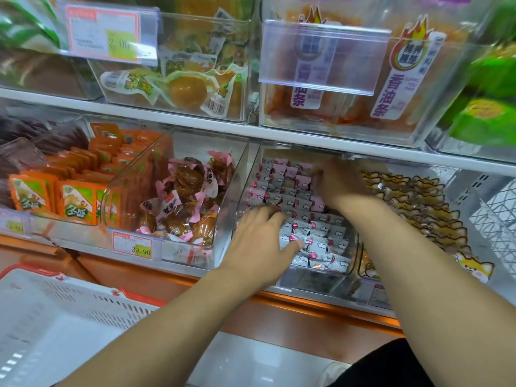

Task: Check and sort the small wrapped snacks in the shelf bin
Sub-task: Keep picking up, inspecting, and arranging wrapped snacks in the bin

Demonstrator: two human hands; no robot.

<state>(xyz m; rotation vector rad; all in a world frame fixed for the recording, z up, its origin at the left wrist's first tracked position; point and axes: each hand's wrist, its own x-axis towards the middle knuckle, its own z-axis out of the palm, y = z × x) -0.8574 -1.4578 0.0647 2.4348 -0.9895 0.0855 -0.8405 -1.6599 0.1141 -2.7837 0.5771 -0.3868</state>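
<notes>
A clear plastic shelf bin (321, 277) on the lower shelf holds several small wrapped snacks (318, 233), white and pink with cloud prints, stacked in rows. My left hand (262, 241) lies palm down on the front rows, its fingers spread and fairly straight over the packets. Deeper in the bin, my right hand (337, 182) reaches toward the back rows; it is motion-blurred and its fingertips are hidden among the packets, so its grip is unclear.
Left of this bin stands a bin of brown snacks in pink wrappers (187, 196), then orange packets (75, 191). A bin of cat-print snacks (418, 208) is on the right. The upper shelf edge (307, 135) hangs close above. A white basket (55, 325) sits lower left.
</notes>
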